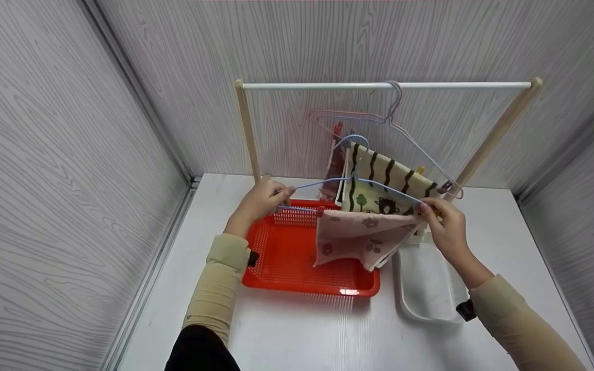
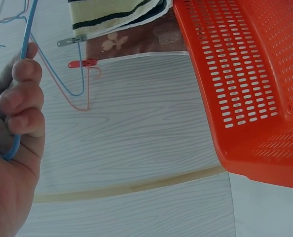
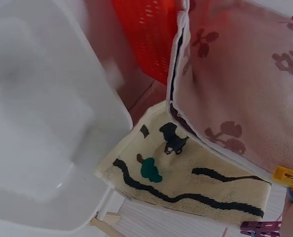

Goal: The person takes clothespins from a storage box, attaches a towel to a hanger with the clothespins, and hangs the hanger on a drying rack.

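Observation:
A blue hanger (image 1: 390,189) is held up between both hands. My left hand (image 1: 268,198) grips its left end, fingers curled round the wire in the left wrist view. At the other end my right hand (image 1: 446,226) pinches the wire, beside a yellow clothespin (image 3: 288,178). A pink towel with a darker flower pattern (image 1: 361,234) hangs from the lower bar, its left corner in a red clothespin (image 1: 320,211). Just behind hangs a cream towel with dark stripes (image 1: 372,165). In the right wrist view the right hand is mostly cut off.
A white rod (image 1: 317,86) on wooden legs carries hangers, including a pink one (image 1: 423,149), with clipped towels. Under the pink towel lies a red basket (image 1: 297,257). A translucent white tub (image 1: 431,288) stands right of it. Patterned walls enclose the white table (image 1: 297,335).

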{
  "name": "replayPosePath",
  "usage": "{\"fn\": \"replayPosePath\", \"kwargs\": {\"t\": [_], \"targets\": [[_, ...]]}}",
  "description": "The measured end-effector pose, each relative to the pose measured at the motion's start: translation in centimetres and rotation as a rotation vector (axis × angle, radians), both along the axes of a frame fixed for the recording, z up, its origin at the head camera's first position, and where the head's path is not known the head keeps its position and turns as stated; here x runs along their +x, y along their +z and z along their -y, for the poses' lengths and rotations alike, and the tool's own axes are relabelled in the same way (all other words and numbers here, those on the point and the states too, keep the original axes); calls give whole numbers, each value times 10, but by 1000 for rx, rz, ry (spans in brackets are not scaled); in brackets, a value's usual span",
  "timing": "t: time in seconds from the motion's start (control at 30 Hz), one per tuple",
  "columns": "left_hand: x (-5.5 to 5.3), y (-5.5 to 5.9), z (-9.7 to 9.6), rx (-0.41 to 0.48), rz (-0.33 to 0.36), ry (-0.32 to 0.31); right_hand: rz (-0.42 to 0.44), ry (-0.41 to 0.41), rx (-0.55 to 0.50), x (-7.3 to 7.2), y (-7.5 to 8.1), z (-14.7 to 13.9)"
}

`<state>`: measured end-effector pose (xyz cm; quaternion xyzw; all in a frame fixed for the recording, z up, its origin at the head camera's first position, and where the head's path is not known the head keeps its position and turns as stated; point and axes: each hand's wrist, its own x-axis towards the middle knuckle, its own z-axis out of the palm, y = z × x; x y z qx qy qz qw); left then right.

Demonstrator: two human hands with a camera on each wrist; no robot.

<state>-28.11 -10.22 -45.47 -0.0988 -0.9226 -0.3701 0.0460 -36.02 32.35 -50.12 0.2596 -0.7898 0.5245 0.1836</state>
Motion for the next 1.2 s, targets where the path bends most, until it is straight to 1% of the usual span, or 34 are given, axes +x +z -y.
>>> {"fn": "replayPosePath", "kwargs": {"t": [0.17,0.27,0.37,0.6,0.77,0.87,1.0,1.2], "targets": [[-4,1,2,14,10,26,21,-54,-79,0,4,8],[-8,4,1,14,13,40,33,-101,-105,0,7,13],[-11,8,1,-6,-2,59,24,-143,-115,0,8,17],[-18,19,-1,-118,-123,68,10,-127,-191,-2,17,22],[-24,29,-3,-167,-184,86,28,-157,-215,-9,24,21],[-30,37,-4,-198,-202,83,48,-169,-231,-14,31,22],[-41,46,-4,-223,-198,69,63,-175,-258,-22,40,25],[-62,59,0,-188,-184,61,55,-201,-273,-34,55,31]]}}
